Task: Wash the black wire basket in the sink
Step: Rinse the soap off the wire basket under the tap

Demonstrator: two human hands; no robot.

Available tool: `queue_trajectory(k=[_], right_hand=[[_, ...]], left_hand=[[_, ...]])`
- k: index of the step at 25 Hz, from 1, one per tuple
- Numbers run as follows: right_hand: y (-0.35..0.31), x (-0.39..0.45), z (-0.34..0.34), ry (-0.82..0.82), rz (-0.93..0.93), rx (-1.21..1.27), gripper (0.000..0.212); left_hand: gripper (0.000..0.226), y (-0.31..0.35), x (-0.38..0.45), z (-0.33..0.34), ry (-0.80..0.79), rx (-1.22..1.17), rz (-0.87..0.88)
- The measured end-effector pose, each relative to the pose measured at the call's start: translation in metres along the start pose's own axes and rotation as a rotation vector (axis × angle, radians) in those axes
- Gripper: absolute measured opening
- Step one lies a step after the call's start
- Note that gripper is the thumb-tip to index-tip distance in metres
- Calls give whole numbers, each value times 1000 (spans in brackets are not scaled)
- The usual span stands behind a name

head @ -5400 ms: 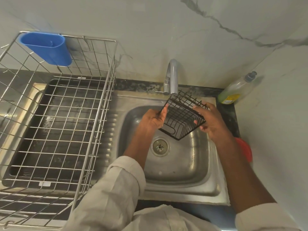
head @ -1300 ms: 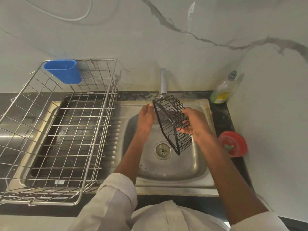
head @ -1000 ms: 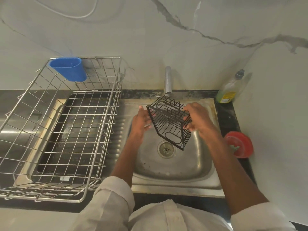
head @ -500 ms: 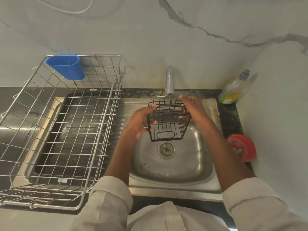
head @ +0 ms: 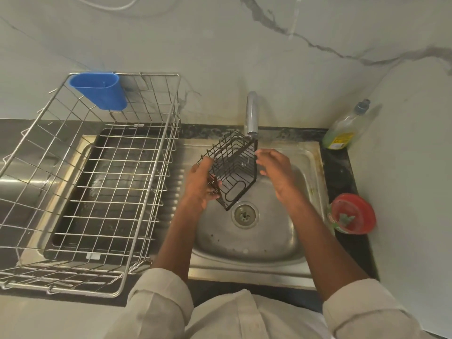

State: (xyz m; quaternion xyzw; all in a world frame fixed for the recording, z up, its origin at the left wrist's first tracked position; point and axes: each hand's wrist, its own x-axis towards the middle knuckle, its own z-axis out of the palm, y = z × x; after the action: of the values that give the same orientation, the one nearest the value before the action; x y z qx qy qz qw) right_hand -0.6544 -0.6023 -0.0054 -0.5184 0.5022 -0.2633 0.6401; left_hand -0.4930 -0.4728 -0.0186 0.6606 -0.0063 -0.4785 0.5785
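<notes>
The black wire basket [head: 234,168] hangs tilted over the steel sink [head: 247,241], right under the tap [head: 252,113]. My left hand [head: 199,185] grips its left side, fingers curled round the wires. My right hand [head: 276,171] is at the basket's right edge with fingers loosely bent, fingertips at the black rim; whether they touch it is unclear. The drain [head: 245,214] lies just below the basket's lowest corner. No water stream is visible.
A large steel wire dish rack [head: 102,216] stands on the drainboard to the left, with a blue plastic cup [head: 100,92] hung on its back rim. A dish soap bottle [head: 346,128] and a red round container [head: 352,214] sit on the counter at right.
The basket has been turned in my hands, from open side facing me to tilted diagonally. My right hand has loosened from its grip on the top edge.
</notes>
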Motion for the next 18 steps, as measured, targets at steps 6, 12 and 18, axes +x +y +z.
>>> queue_trajectory(k=[6,12,18], right_hand=[[22,-37,22,56,36,147,24],[18,-48,21,44,143,373,22],[-3,-47,2,39,104,418,31]], left_hand=[[58,-22,-27,16,53,-18,-4],[47,-39,-48,49,64,-28,1],[50,-43,-46,57,7,37,15]])
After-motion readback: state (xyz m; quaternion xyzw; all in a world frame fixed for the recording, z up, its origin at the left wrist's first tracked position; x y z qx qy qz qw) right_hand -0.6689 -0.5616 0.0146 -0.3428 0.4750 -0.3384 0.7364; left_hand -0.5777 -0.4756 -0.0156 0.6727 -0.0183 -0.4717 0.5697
